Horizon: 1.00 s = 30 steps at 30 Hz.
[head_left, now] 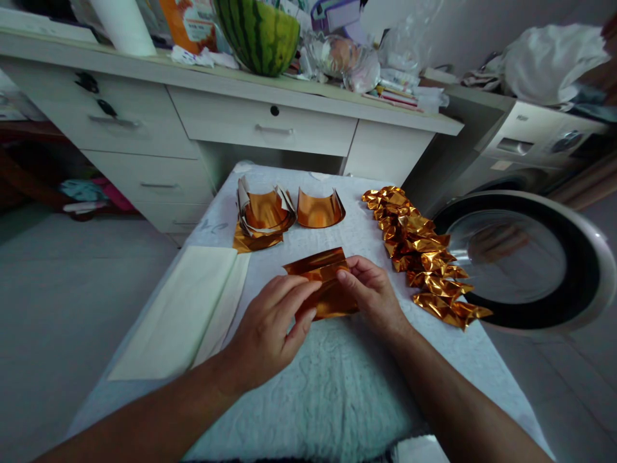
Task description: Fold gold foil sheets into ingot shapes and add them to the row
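Observation:
A sheet of shiny copper-gold foil paper (pixel 332 301) is between my hands above the cloth-covered table, its far edge bent up in a fold. My right hand (pixel 373 292) pinches its right side, with the thumb on top near the crease. My left hand (pixel 274 321) is at the left side, fingertips closed on the foil near the fold. Behind them stand a curled stack of foil sheets (pixel 266 211) and a single curled foil sheet (pixel 319 211). A row of folded gold foil ingots (pixel 419 247) runs along the right side of the table.
Pale paper sheets (pixel 178 308) lie on the table's left. A white desk with drawers (pixel 270 132) stands behind, bearing a cut watermelon (pixel 258 35) and plastic bags. At the right, the open round door (pixel 520 260) of a washing machine (pixel 535 138) reaches close to the table edge.

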Each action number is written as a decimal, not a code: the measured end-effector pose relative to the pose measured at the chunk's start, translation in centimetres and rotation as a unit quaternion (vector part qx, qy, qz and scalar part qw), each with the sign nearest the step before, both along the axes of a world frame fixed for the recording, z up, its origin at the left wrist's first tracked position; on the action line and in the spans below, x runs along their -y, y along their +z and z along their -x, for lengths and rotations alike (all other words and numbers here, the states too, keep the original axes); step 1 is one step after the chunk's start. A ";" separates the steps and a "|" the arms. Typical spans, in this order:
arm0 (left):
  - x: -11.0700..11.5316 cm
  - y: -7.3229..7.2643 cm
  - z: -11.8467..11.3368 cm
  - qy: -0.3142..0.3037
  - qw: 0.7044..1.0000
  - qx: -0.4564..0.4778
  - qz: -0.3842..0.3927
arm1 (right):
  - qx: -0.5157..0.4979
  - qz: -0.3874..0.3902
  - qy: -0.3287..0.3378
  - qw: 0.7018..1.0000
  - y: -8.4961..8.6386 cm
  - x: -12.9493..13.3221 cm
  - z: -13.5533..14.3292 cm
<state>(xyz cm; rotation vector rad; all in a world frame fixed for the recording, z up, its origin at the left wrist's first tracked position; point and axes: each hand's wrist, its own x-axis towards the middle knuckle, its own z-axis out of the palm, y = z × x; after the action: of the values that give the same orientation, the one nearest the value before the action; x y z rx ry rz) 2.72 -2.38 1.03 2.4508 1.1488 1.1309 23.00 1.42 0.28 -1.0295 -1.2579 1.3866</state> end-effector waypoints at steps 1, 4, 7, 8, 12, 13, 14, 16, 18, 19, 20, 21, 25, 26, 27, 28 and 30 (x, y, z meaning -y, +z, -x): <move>-0.2 -0.1 0.0 0.007 1.000 -0.005 0.009 | 0.003 0.001 0.011 1.000 0.1 0.1 0.1; -0.5 -0.3 -0.2 0.021 0.999 -0.010 0.030 | 0.013 -0.004 0.042 0.999 0.4 0.5 0.1; -0.5 0.1 -0.2 0.010 0.997 0.022 0.071 | 0.019 -0.010 0.086 0.996 0.5 0.9 0.1; -0.5 0.4 -0.2 0.004 0.995 0.041 0.091 | 0.020 -0.015 0.100 0.995 0.5 1.0 0.0; -0.4 1.2 0.0 -0.013 0.966 0.141 0.216 | 0.071 -0.070 0.130 0.987 0.7 1.1 0.0; -0.4 1.3 0.1 -0.021 0.950 0.179 0.255 | 0.096 -0.095 0.133 0.982 0.8 1.1 0.0; -0.5 1.3 0.2 -0.033 0.929 0.220 0.295 | 0.120 -0.124 0.136 0.975 1.0 1.1 0.0; -0.8 1.0 0.4 -0.055 0.882 0.299 0.359 | 0.167 -0.188 0.142 0.957 1.2 1.1 0.1; -1.2 0.7 0.5 -0.061 0.845 0.353 0.397 | 0.210 -0.240 0.148 0.936 1.4 1.0 0.3; -1.3 0.5 0.5 -0.055 0.832 0.368 0.411 | 0.229 -0.257 0.151 0.927 1.4 1.0 0.3; -1.4 0.4 0.4 -0.043 0.822 0.377 0.424 | 0.245 -0.269 0.153 0.919 1.4 1.0 0.4; -1.6 0.3 0.4 -0.029 0.815 0.382 0.436 | 0.257 -0.277 0.155 0.913 1.4 1.1 0.5; -1.7 0.4 0.1 0.019 0.799 0.377 0.469 | 0.254 -0.277 0.105 0.921 1.2 1.1 0.5; -1.7 0.4 0.0 0.023 0.799 0.375 0.470 | 0.251 -0.270 0.063 0.927 1.1 1.1 0.4; -1.7 0.4 0.0 0.026 0.803 0.371 0.466 | 0.252 -0.261 0.012 0.932 1.0 1.0 0.4; -1.7 0.3 0.0 0.028 0.809 0.365 0.461 | 0.255 -0.247 -0.038 0.934 0.9 0.9 0.3; -1.7 0.2 0.1 0.035 0.821 0.349 0.451 | 0.245 -0.203 -0.097 0.943 0.8 0.6 0.1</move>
<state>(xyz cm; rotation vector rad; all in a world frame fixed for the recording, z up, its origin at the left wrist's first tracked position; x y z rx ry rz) 2.61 -0.70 1.26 1.1400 1.1327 1.0106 22.85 0.82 1.05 -1.2020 -1.6659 0.6907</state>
